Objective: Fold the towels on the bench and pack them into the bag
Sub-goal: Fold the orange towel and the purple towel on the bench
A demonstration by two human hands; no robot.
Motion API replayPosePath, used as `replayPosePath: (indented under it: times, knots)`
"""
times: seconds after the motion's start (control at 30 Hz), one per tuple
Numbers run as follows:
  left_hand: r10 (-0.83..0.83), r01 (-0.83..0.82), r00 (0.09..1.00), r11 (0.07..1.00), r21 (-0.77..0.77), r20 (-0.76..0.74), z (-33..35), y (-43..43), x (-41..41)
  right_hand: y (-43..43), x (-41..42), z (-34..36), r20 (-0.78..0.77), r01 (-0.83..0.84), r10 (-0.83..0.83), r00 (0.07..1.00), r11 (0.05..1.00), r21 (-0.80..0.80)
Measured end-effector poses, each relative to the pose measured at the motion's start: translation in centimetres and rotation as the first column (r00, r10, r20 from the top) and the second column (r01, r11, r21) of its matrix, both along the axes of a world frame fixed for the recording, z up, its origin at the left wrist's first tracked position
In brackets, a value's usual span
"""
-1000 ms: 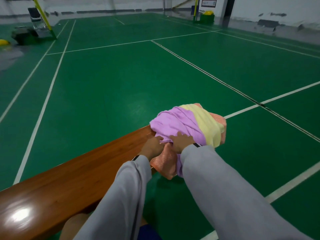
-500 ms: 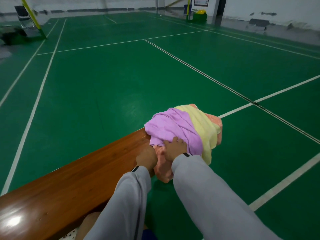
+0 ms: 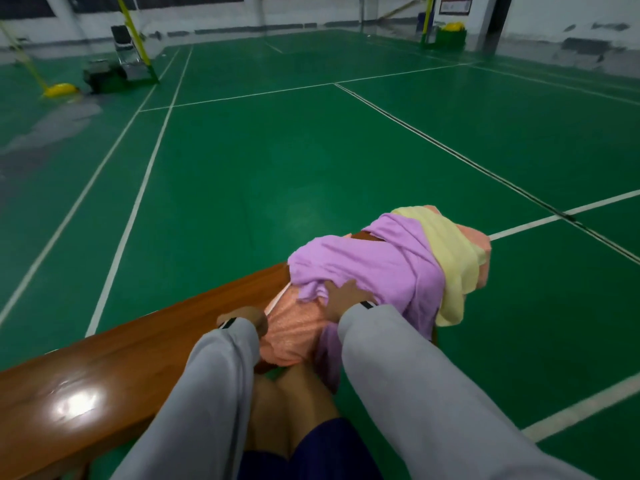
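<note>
Far left: a yellow base (image 3: 59,90) sits on the court floor (image 3: 242,168), with a dark chair (image 3: 122,41) behind it by a slanting yellow pole.
Floor: green with white lines, stretching away beyond the desk.
Desk: the glossy brown wooden desk (image 3: 138,358) runs from the lower left corner up towards the centre right. A bright patch of light reflects off its near end.
Left sleeve: the grey left sleeve (image 3: 194,393) rises from the bottom edge and covers most of the hand.
Left hand: the left hand (image 3: 247,318) sits on the desk at the near-left edge of the pile, its fingers curled down and grasping the edge of the orange towel.
Legs: bare knees (image 3: 287,400) and dark blue shorts (image 3: 322,452) show between the two arms, below the desk edge.
Orange towel: the orange towel (image 3: 294,330) is lowest in the pile. Its near end hangs over the desk edge, and a bit of it shows at the far end.
Right hand: the right hand (image 3: 341,296) lies on the pile with thumb spread. Its fingers are clenched into a fold of the purple towel, with the tips hidden in the cloth.
Purple towel: the purple towel (image 3: 377,265) is crumpled on top of the orange one, and one end trails down beside the right sleeve (image 3: 433,393).
Yellow towel: the yellow towel (image 3: 453,258) is draped across the far right of the pile and hangs off the desk's side.
Far right: a green box (image 3: 450,38) with something yellow on top stands by the wall.
</note>
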State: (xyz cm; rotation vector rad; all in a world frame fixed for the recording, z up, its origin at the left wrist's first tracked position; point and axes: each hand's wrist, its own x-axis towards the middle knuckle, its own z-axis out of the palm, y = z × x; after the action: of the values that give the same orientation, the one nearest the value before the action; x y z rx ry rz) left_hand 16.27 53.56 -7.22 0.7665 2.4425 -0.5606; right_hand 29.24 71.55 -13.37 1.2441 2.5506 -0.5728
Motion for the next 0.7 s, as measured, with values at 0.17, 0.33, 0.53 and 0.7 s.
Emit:
replayPosePath:
  times: [0.17,0.33,0.53,0.7]
  knots:
    - [0.128,-0.126,0.991,0.990,0.066,-0.035,-0.6,-3.6,-1.1,-3.1,1.2,4.7,-0.125,-0.030,0.051,0.991,0.986,0.166]
    - [0.152,-0.221,0.969,0.887,0.406,0.195,0.0,0.0,-1.3,-2.0,0.4,7.0,-0.218,0.139,-0.081,0.973,0.954,0.267]
    - [-0.010,-0.029,0.997,0.880,0.474,0.080,-2.1,3.9,2.4,3.5,1.8,8.4,-0.271,0.385,-0.317,0.909,0.888,0.253]
    - [-0.114,0.170,0.973,0.940,0.294,-0.199,-4.0,3.5,1.5,6.6,2.9,7.9,-0.205,0.459,-0.419,0.885,0.857,0.234]
